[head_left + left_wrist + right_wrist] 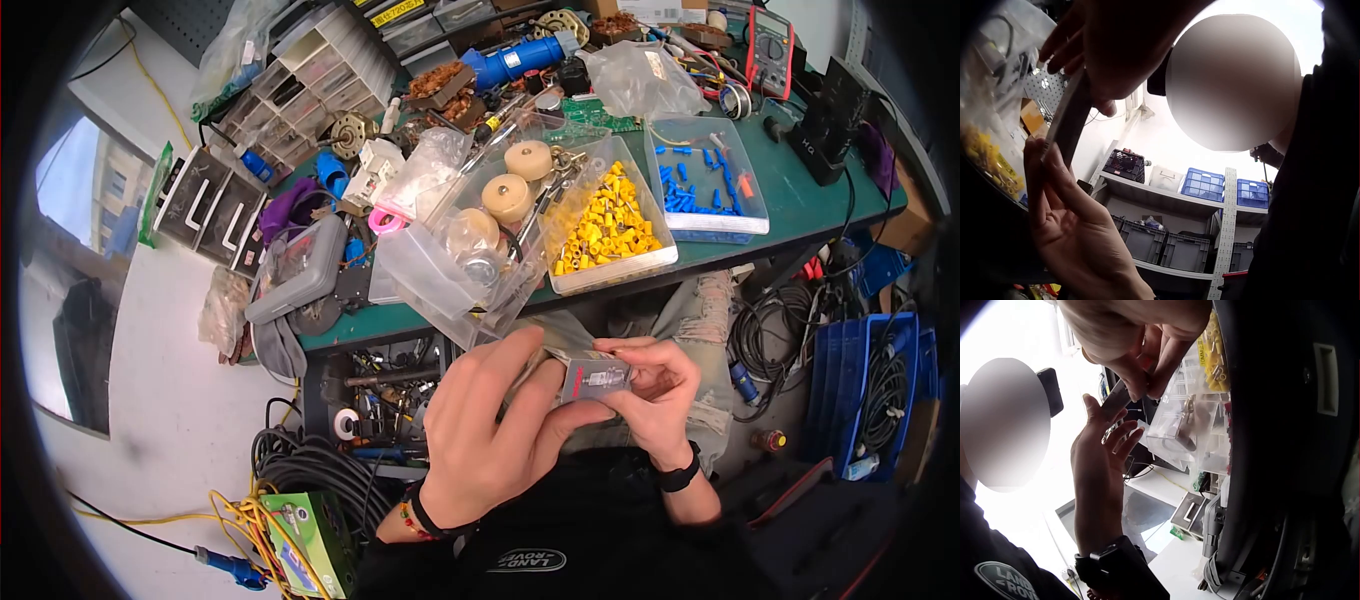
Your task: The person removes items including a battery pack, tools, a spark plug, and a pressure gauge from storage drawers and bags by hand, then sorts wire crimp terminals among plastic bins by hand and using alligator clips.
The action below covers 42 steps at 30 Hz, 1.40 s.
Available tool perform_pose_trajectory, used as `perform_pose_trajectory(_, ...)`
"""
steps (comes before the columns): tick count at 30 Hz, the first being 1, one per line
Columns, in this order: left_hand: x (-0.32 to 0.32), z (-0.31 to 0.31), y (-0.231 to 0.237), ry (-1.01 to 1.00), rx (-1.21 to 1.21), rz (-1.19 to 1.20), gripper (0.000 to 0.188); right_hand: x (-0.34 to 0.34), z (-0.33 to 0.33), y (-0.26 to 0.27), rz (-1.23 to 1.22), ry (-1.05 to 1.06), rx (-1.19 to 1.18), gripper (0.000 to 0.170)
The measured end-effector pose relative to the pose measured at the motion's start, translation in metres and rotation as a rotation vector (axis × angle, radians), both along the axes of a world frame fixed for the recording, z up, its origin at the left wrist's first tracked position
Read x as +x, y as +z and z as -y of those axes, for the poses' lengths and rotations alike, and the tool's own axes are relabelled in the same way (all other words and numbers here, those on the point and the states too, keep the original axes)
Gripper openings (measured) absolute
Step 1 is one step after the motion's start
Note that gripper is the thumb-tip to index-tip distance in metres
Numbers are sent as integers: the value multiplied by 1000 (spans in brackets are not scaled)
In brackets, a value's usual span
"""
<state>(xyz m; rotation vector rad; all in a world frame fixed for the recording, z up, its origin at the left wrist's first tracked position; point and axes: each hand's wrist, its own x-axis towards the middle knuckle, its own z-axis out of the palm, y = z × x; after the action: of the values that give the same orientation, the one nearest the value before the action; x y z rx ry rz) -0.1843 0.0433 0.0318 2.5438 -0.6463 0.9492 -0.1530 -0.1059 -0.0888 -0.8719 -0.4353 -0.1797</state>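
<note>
A small flat grey box (595, 380) with red lettering and a printed picture of a metal part is held up in front of the person's body. My right hand (660, 390) pinches its right end between thumb and fingers. On the other side, my left hand (490, 425) holds the box's left end, its thumb along the lower edge and its other fingers spread loosely. From the left wrist, the box (1069, 119) shows edge-on between the left hand (1125, 44) above and the right hand (1085, 231) below.
Beyond the hands, a green workbench (375, 320) carries a tray of yellow terminals (610, 225), a tray of blue terminals (705, 180) and a clear plastic organizer (470, 265). Below stand an open drawer of tools (390, 400), coiled black cable (300, 460) and a blue crate (850, 370).
</note>
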Motion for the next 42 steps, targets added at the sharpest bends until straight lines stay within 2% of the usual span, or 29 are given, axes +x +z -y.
perform_pose_trajectory(1, 0, -1, 0, -3, 0, 1, 38, 0, 1, 0, -14, -3, -13, 34)
perform_pose_trajectory(3, -1, -4, 2, -52, -101, -227, 33, 0, 3, 1, -33, -12, -25, 34)
perform_pose_trajectory(6, 1, -15, 7, -140, -222, -370, 28, -3, 7, 6, -3, -3, -121, 39)
perform_pose_trajectory(8, 0, -13, 6, -148, -252, -378, 25, -7, 4, 13, -12, 6, -138, 40)
perform_pose_trajectory(10, -1, -11, -4, -106, -579, -300, 27, -9, 4, 17, 13, -31, -162, 41)
perform_pose_trajectory(14, 2, -11, -9, -111, -613, -260, 27, -12, 5, 14, 128, -180, -183, 37)
perform_pose_trajectory(18, 6, -9, -10, -50, -545, -147, 25, -17, 10, 21, 189, -300, -320, 38)
perform_pose_trajectory(24, -1, -8, -20, -108, -451, 68, 30, -12, 7, 16, 144, -250, -294, 42)
perform_pose_trajectory(26, -2, -6, -15, -245, -310, 118, 28, -12, 7, 17, -45, -120, -155, 37)
perform_pose_trajectory(27, -1, -6, -13, -276, -265, 121, 23, -12, 7, 16, -46, -119, -156, 37)
perform_pose_trajectory(30, -5, -1, -6, -271, -271, 45, 18, -9, 6, 12, -85, -61, -101, 36)
perform_pose_trajectory(34, -7, -2, -16, -198, -269, 141, 16, -10, 2, 9, -61, -64, -62, 34)
perform_pose_trajectory(38, -6, 3, -20, -206, -320, 168, 16, -9, 1, 9, -27, -78, -29, 33)
perform_pose_trajectory(40, -5, 8, -21, -123, -369, 249, 19, -9, 1, 8, -26, -79, -42, 33)
perform_pose_trajectory(42, -6, 6, -15, -124, -339, 192, 21, -9, 1, 7, -24, -79, -56, 33)
